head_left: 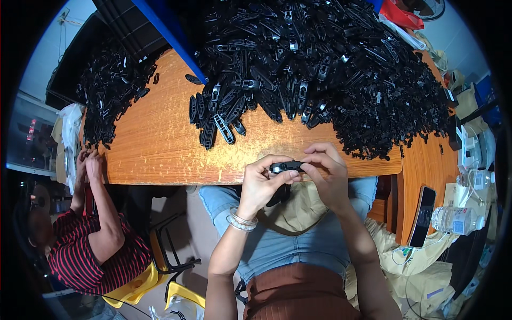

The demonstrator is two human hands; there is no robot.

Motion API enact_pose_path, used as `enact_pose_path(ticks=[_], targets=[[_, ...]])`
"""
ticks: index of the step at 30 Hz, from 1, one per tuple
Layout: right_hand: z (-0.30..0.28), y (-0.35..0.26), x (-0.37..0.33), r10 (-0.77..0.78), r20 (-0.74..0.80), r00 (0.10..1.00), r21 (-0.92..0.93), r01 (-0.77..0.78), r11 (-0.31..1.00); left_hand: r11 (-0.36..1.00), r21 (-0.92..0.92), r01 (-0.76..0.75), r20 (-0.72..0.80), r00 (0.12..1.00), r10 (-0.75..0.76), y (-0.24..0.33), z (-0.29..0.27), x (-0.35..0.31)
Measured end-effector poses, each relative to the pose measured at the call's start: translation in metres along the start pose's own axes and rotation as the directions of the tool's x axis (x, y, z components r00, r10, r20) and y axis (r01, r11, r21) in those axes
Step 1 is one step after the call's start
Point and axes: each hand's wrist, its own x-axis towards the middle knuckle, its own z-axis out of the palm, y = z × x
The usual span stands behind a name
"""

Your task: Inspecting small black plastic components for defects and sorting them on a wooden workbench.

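A small elongated black plastic part (285, 167) with a shiny section is held just over the table's front edge. My left hand (258, 184) grips its left end between thumb and fingers, a beaded bracelet round the wrist. At the other end, my right hand (329, 178) pinches the part with thumb and forefinger, its remaining fingers curled above. Whether a smaller piece sits between the right fingertips is hidden. Beyond my hands lies a large heap of similar long black plastic parts (266, 80), and to its right a pile of much smaller black pieces (378, 114).
The wooden table (160, 122) carries a blue divider (176, 40) and a second black pile (109, 80) at left. A co-worker in a striped top (98, 250) sits there. At right are a phone (423, 216) and a plastic bottle (456, 220).
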Motion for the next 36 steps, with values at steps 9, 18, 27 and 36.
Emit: enact_pose_path(ticks=[9,18,27,36], targets=[[0.000,0.008,-0.015,0.357,0.195,0.914,0.181,-0.391,0.902,0.995,0.097,-0.035,-0.003,0.999,0.035,-0.002,-0.001,-0.009],[-0.025,0.000,-0.026,0.313,0.587,0.747,0.001,-0.387,0.922,0.864,0.455,-0.217,0.238,0.964,0.117,0.009,-0.048,-0.010],[0.012,0.015,0.024,-0.289,0.248,0.925,-0.356,0.364,0.861,0.694,0.679,-0.240,-0.407,0.664,0.627,0.029,-0.203,0.151],[0.020,0.026,0.027,-0.309,0.387,0.869,-0.506,0.480,0.717,0.624,0.777,-0.086,-0.253,0.865,0.434,0.038,-0.230,0.168]])
